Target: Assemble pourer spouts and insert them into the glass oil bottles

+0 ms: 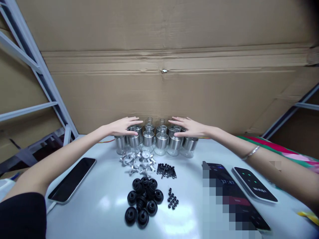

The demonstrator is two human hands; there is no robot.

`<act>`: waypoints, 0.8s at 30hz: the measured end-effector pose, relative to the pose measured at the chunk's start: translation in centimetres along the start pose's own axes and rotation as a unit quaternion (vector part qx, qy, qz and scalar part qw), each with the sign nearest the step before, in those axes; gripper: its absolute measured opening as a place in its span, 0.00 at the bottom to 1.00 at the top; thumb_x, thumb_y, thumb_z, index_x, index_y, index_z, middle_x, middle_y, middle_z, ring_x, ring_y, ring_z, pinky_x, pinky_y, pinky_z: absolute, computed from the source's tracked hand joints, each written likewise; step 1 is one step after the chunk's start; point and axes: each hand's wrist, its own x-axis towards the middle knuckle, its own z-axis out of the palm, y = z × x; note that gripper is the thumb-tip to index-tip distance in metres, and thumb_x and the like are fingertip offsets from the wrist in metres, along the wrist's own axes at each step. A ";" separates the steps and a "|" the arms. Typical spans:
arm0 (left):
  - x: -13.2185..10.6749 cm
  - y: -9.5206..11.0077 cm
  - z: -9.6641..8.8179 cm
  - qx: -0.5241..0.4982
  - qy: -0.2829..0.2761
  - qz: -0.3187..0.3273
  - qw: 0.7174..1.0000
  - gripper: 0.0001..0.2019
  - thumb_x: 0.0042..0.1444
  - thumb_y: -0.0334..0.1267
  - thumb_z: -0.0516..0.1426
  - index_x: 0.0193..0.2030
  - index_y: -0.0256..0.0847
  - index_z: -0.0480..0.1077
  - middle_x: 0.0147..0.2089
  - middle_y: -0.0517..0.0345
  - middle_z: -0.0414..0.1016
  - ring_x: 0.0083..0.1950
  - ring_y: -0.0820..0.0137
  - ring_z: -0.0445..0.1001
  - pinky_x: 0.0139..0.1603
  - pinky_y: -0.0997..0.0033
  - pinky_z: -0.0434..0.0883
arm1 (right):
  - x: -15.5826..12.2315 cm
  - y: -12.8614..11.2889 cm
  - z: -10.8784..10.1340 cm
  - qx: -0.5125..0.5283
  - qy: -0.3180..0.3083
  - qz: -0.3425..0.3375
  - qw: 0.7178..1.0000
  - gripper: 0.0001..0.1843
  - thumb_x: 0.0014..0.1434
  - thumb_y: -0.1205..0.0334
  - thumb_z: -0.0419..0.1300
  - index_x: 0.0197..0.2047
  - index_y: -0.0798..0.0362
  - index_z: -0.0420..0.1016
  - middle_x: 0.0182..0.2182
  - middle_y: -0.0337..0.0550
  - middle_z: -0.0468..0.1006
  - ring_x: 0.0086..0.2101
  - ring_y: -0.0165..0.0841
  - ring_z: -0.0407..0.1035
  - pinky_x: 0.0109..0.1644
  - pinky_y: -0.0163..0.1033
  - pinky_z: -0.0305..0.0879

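Bottles [161, 142] on table [99, 205], cardboard [159, 30] behind

Mid-frame, the bottles [161, 141] look like smooth clear glass banded in shiny metal. Below them, the pale pieces [137, 163] and glossy black stoppers [143, 217] look like plastic or rubber. The bench [87, 212] is smooth and reflective. Matt, creased cardboard [161, 30] spans the upper frame; the upper-left bars [45, 73] look like painted metal.
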 end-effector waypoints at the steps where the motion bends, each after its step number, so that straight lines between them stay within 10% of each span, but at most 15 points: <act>1: 0.3 0.2 0.0 0.009 -0.003 -0.003 1.000 0.35 0.57 0.63 0.46 0.69 0.53 0.46 0.72 0.54 0.40 0.73 0.61 0.42 0.70 0.51 0.44 | 0.1 -0.2 0.0 -0.002 -0.004 0.003 1.000 0.44 0.55 0.31 0.47 0.69 0.43 0.45 0.69 0.49 0.43 0.66 0.51 0.41 0.65 0.68 0.39; 24: 2.9 1.0 -0.4 -0.024 -0.057 0.043 0.997 0.37 0.58 0.63 0.45 0.70 0.54 0.38 0.73 0.59 0.35 0.73 0.62 0.34 0.70 0.51 0.39 | 2.3 -2.5 0.3 0.016 0.036 -0.051 0.998 0.44 0.56 0.37 0.52 0.68 0.53 0.52 0.66 0.51 0.54 0.66 0.47 0.45 0.67 0.58 0.46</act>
